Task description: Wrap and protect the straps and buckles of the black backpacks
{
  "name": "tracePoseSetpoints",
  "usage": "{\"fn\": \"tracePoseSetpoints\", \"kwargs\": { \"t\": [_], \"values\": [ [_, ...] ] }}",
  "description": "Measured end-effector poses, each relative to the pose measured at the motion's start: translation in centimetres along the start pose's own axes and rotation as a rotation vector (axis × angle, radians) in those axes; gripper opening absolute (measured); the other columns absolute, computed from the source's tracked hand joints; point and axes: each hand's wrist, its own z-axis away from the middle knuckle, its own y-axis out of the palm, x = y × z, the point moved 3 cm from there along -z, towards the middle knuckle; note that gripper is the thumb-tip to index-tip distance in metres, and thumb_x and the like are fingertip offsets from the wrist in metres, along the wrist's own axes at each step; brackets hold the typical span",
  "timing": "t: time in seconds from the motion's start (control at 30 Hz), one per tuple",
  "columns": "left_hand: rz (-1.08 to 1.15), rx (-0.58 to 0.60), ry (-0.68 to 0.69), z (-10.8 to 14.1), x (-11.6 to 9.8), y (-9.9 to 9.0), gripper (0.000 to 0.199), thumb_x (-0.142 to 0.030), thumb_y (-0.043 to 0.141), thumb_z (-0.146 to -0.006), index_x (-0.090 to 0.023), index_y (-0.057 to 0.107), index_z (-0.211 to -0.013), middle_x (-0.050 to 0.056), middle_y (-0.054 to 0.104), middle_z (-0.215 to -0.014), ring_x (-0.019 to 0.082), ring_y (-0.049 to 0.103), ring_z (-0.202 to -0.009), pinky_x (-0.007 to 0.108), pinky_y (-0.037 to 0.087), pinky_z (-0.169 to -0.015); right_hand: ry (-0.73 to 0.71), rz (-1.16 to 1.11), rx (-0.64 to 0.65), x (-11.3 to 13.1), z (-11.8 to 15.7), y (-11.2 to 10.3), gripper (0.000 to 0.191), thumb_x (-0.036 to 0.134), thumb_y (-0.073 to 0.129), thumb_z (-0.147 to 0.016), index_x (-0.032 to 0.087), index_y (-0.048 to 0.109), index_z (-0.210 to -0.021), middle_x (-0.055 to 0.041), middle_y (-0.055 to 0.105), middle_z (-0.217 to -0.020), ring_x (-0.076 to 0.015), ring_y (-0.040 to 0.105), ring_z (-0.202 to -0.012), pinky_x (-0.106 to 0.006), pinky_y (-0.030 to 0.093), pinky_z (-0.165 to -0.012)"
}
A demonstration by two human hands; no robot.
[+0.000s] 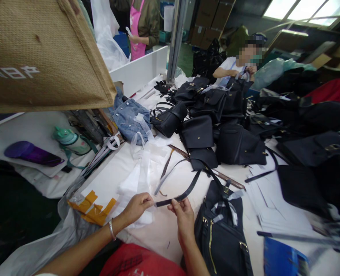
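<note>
Between the thumb and fingers of my right hand (184,218) is a black bag strap (192,187), gripped close to its flat end. The strap curves up and away toward a black backpack (223,234) with gold zips and buckles, lying beside my right forearm. Clear wrapping clings to parts of that backpack. My left hand (137,209), with a silver bracelet at the wrist, is closed in a pinch just left of the strap's end. What its fingertips hold, if anything, is too small to make out. White translucent wrapping sheets (134,182) lie beyond it.
Several black bags (197,132) cover the far table. A denim bundle (131,119), yellow tape (93,207), papers (276,207) and a blue object (282,253) lie around. A burlap bag (49,57) hangs upper left. Two people (230,69) work across the table.
</note>
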Motion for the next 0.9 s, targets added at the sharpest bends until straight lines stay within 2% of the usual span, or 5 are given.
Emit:
{"fn": "tracePoseSetpoints", "kwargs": {
  "t": [0.23, 0.43, 0.67, 0.77, 0.9],
  "values": [
    [-0.072, 0.006, 0.073, 0.0, -2.4, 0.9, 0.016, -0.026, 0.050, -0.084, -0.018, 0.061, -0.075, 0.000, 0.061, -0.073, 0.016, 0.055, -0.072, 0.025, 0.039, -0.066, 0.050, -0.016, -0.007, -2.1, 1.0, 1.1, 0.024, 0.037, 0.072, -0.074, 0.018, 0.062, -0.085, 0.0015, 0.059, -0.074, -0.0123, 0.051, -0.068, -0.024, 0.043, -0.066],
    [-0.080, -0.009, 0.086, 0.4, -2.0, 1.7, 0.018, -0.027, 0.047, -0.087, -0.019, 0.059, -0.077, 0.000, 0.062, -0.074, 0.017, 0.055, -0.072, 0.025, 0.040, -0.067, 0.221, -0.073, 0.054, -3.5, 1.1, 1.2, 0.037, 0.043, 0.076, -0.067, 0.018, 0.065, -0.091, -0.0007, 0.062, -0.077, -0.0138, 0.056, -0.069, -0.025, 0.046, -0.065],
    [-0.094, -0.035, 0.088, 0.4, -2.3, 1.8, 0.019, -0.027, 0.045, -0.089, -0.019, 0.057, -0.076, 0.000, 0.060, -0.073, 0.016, 0.054, -0.070, 0.025, 0.040, -0.066, 0.250, -0.163, -0.026, -2.1, -0.2, -0.1, 0.037, 0.045, 0.079, -0.063, 0.018, 0.064, -0.082, -0.0009, 0.065, -0.082, -0.0130, 0.057, -0.073, -0.023, 0.047, -0.067],
    [-0.114, -0.060, 0.132, 0.4, -3.8, 2.1, 0.020, -0.026, 0.043, -0.091, -0.019, 0.057, -0.079, 0.002, 0.062, -0.078, 0.017, 0.056, -0.075, 0.026, 0.041, -0.070, 0.245, -0.236, -0.006, -1.1, 0.2, -0.1, 0.033, 0.040, 0.080, -0.065, 0.019, 0.065, -0.086, -0.0014, 0.065, -0.085, -0.0126, 0.058, -0.074, -0.024, 0.048, -0.070],
    [-0.158, -0.054, 0.262, 0.4, -6.9, 2.6, 0.017, -0.024, 0.040, -0.093, -0.020, 0.056, -0.088, 0.004, 0.063, -0.091, 0.019, 0.058, -0.089, 0.029, 0.042, -0.082, 0.214, -0.306, -0.080, 0.4, 1.3, -1.3, 0.033, 0.036, 0.081, -0.064, 0.020, 0.067, -0.089, -0.0029, 0.066, -0.093, -0.0152, 0.059, -0.083, -0.027, 0.049, -0.075]
  ]
}}
